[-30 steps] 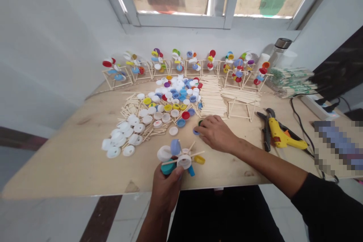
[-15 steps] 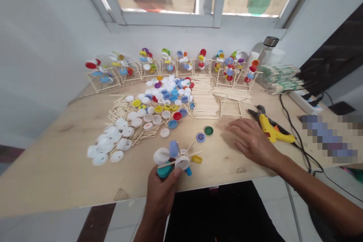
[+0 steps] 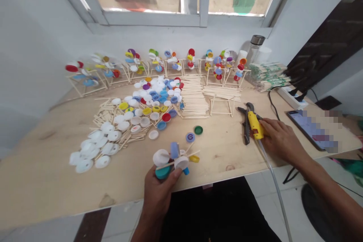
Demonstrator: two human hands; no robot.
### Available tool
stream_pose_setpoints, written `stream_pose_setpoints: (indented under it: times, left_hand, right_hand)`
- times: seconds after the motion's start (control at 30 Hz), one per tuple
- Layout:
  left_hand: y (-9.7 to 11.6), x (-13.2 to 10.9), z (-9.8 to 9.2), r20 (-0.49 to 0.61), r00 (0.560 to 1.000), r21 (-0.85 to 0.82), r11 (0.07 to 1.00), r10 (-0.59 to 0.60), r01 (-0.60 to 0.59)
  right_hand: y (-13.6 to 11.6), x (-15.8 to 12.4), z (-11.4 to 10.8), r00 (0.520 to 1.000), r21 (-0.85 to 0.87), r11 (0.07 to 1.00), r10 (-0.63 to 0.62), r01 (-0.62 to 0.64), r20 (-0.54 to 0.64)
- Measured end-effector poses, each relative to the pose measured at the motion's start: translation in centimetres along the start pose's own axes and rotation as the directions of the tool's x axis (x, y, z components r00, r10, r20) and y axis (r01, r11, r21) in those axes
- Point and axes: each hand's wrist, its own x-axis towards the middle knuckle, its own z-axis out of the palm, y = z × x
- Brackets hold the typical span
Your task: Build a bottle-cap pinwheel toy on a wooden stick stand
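My left hand (image 3: 160, 189) is closed round a wheel of bottle caps and wooden sticks (image 3: 180, 162), held over the table's front edge. Its caps are white, lilac, teal, yellow and blue, with stick ends poking out to the right. At the right, my right hand (image 3: 279, 140) has its fingers wrapped round the handle of a yellow glue gun (image 3: 256, 126), mostly covering that handle. A black tool that looks like pliers (image 3: 246, 130) lies beside the glue gun. Just beyond the cap wheel rest a lilac cap (image 3: 190, 137) and a green cap (image 3: 198, 130).
Loose caps (image 3: 144, 121) and stick piles (image 3: 195, 100) cover the middle. Finished-looking stick frames with cap wheels (image 3: 191, 60) line the wall. A bare stick frame (image 3: 222, 106), a phone (image 3: 306, 128), a power strip (image 3: 293, 98) and a glass bottle (image 3: 255, 49) are rightward.
My right hand has moved right and taken hold of the glue gun, which has turned on the table. The left hand still holds the cap wheel. The view has shifted right.
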Motion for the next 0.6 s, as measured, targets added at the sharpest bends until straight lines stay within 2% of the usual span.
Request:
stream_pose_setpoints:
  times: [0.07,0.27,0.37,0.43,0.5,0.53,0.6]
  left_hand:
    - [-0.4,0.1,-0.1,0.01,1.0,0.03,0.999,0.012,-0.013]
    - [-0.6,-0.8,0.9,-0.076,0.991,0.03,0.994,0.107,-0.105]
    - [-0.1,-0.9,1.2,-0.078,0.99,0.054,0.992,0.122,-0.118]
    - [0.0,-0.8,1.1,-0.059,0.991,0.071,0.991,0.118,-0.114]
    - [0.1,-0.6,1.0,-0.044,0.992,0.071,0.991,0.116,-0.113]
    - [0.0,-0.5,1.0,-0.045,0.992,0.068,0.991,0.119,-0.115]
    - [-0.1,-0.5,1.0,-0.067,0.989,0.053,0.99,0.131,-0.128]
  right_hand:
    - [-0.2,0.2,0.2,1.0,-0.03,1.0,0.01,-0.01,0.013]
    - [0.1,0.6,0.8,1.0,0.018,1.0,0.017,-0.017,-0.019]
    - [0.3,0.7,0.8,0.997,0.059,0.996,0.074,-0.074,0.001]
    - [0.3,0.7,0.5,0.987,0.139,0.978,0.155,-0.158,0.032]
    - [0.1,0.6,-0.1,0.956,0.288,0.912,0.285,-0.293,0.07]
    - [-0.1,0.7,-0.5,0.929,0.391,0.845,0.358,-0.364,0.093]
    - [-0.7,0.8,-1.4,0.865,0.613,0.636,0.471,-0.468,0.172]
